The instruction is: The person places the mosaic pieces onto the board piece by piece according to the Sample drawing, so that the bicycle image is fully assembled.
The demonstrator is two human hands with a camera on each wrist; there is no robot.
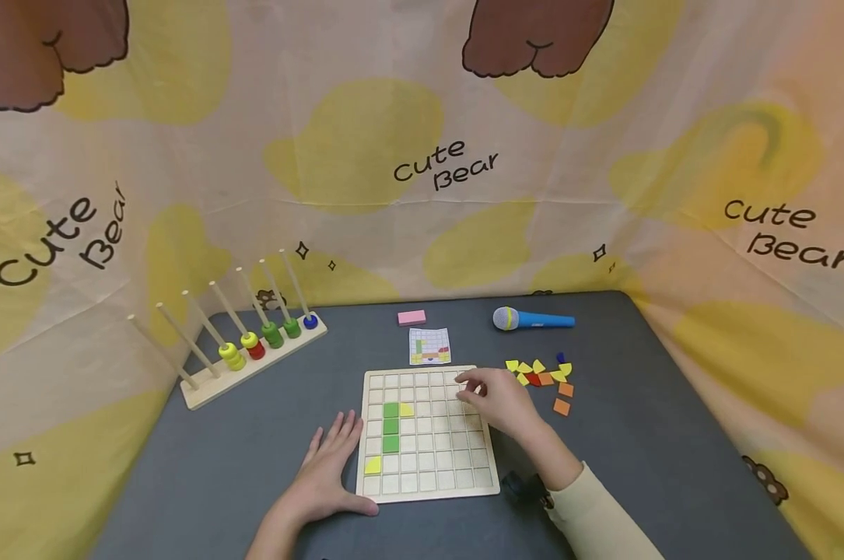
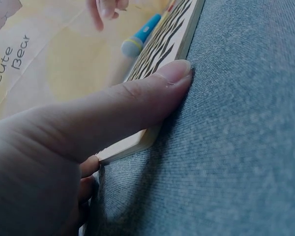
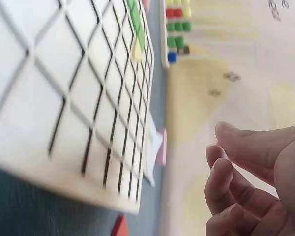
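A wooden grid board [image 1: 429, 463] lies on the dark table. Three green squares [image 1: 390, 426] stand in one column, with a yellow piece [image 1: 407, 409] beside the top one and another yellow piece [image 1: 372, 465] lower left. My left hand [image 1: 323, 482] rests at the board's lower left corner, fingers spread along its side. In the left wrist view its thumb [image 2: 132, 96] lies against the board's edge. Over the board's upper right part hovers my right hand [image 1: 502, 398]. Its fingers are loosely bent, and the right wrist view shows nothing between thumb [image 3: 255, 145] and fingertips.
Loose yellow, orange and red pieces [image 1: 562, 407] lie right of the board. Behind it are a printed grid card [image 1: 429, 346], a pink block [image 1: 411, 317] and a blue toy microphone [image 1: 544, 320]. A pegged counting rack [image 1: 204, 396] with coloured rings stands at left.
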